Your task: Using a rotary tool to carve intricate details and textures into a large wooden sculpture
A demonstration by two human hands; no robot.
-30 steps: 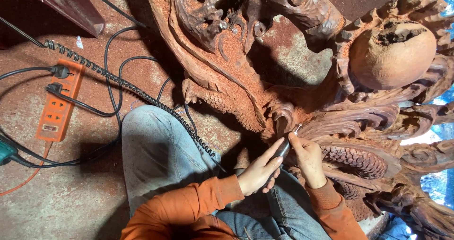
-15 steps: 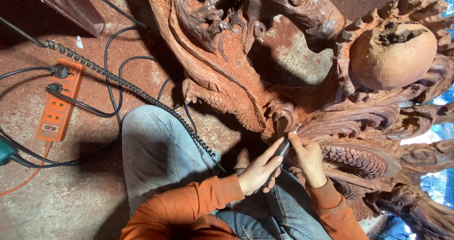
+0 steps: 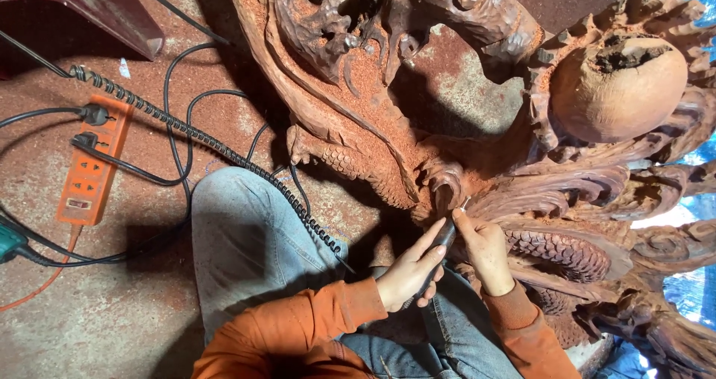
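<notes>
a dusty reddish floor (image 3: pixel 112 334) carries everything: an orange power strip (image 3: pixel 89 174) with two black plugs at left, black cables (image 3: pixel 179 125) and a coiled cord (image 3: pixel 201 136) running across, and the large wood carving (image 3: pixel 388 125).

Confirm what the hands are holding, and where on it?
Both hold a slim dark carving handpiece: left hand wraps its body, right hand pinches near the tip, against the wood carving.

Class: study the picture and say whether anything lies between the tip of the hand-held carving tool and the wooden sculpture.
Nothing visible does. The left hand and right hand hold the carving tool, whose tip meets the wooden sculpture directly.
</notes>
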